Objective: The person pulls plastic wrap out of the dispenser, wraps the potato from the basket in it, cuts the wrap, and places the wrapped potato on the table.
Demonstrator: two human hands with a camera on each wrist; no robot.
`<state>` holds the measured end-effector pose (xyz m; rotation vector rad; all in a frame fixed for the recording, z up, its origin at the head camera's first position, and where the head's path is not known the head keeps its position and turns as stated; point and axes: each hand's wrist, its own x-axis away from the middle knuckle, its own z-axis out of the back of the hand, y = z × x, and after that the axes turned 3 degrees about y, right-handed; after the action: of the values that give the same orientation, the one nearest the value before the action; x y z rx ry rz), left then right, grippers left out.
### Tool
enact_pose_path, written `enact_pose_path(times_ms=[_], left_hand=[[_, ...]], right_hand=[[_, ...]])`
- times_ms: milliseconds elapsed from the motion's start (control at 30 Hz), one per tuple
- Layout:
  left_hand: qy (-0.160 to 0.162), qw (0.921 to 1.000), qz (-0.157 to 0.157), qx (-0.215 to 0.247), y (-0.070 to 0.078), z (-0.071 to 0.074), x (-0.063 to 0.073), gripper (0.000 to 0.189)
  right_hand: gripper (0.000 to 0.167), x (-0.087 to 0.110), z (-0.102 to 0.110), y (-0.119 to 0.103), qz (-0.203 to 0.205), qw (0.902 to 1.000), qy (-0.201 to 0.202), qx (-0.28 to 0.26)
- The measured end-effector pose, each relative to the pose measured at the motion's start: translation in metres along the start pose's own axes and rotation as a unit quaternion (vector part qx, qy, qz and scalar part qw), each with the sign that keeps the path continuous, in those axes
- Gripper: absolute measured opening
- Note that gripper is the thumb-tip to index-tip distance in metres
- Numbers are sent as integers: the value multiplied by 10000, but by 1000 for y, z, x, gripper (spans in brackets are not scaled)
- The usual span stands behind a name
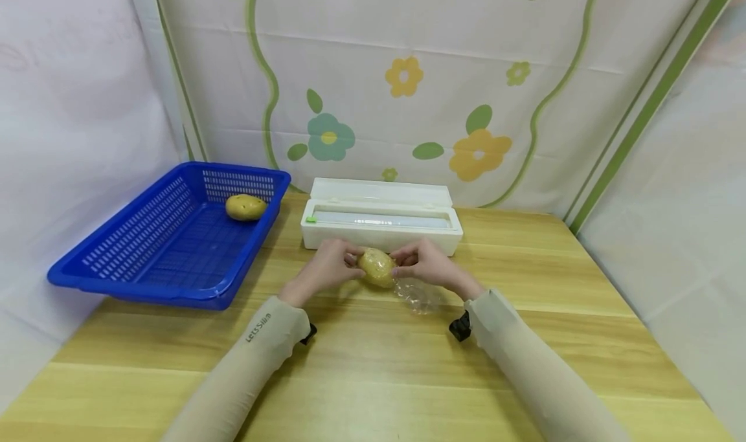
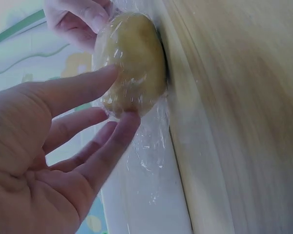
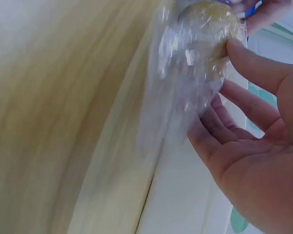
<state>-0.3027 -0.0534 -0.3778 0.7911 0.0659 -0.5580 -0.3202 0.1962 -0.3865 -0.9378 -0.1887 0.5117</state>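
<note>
A potato [image 1: 377, 268] in clear plastic wrap is held just in front of the white wrap box. My left hand [image 1: 331, 268] pinches one end of it between thumb and fingers. At the other end my right hand [image 1: 430, 265] pinches it, thumb against the wrapped side in the right wrist view. Loose plastic wrap [image 1: 418, 296] hangs crumpled from the potato on the right-hand side. Behind both hands stands the white box [image 1: 381, 237], lid raised, with a roll of wrap [image 1: 379, 219] inside and a green slider [image 1: 311, 219] at its left end.
To the left, a blue plastic basket [image 1: 224, 299] stands on the wooden table [image 1: 373, 384]. One bare potato [image 1: 245, 207] lies in its far right corner. A flower-printed cloth wall [image 1: 361, 47] rises behind the box, and white cloth closes off both sides.
</note>
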Motion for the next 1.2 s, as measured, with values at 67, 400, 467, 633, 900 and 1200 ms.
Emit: enact_pose_path(times_ms=[67, 400, 467, 633, 900, 1200], left_hand=[[36, 10000, -23, 42, 0, 0, 0, 37], [-580, 9966, -367, 459, -3, -2, -3, 37], [-656, 9959, -494, 391, -3, -2, -4, 38], [-725, 9949, -644, 264, -5, -5, -6, 41], [-701, 9947, -617, 425, -2, -5, -4, 44], [-76, 9655, -2446, -889, 18, 26, 32, 39]], right_hand=[[37, 3, -4, -3, -54, 10000, 7, -63], [32, 37, -23, -28, -937, 9919, 820, 255], [30, 42, -26, -28, -987, 9909, 894, 209], [30, 46, -30, -26, -866, 9916, 950, 177], [29, 48, -18, -22, -123, 9926, 674, 1001], [17, 57, 11, -19, 3557, 9121, 393, 2000]])
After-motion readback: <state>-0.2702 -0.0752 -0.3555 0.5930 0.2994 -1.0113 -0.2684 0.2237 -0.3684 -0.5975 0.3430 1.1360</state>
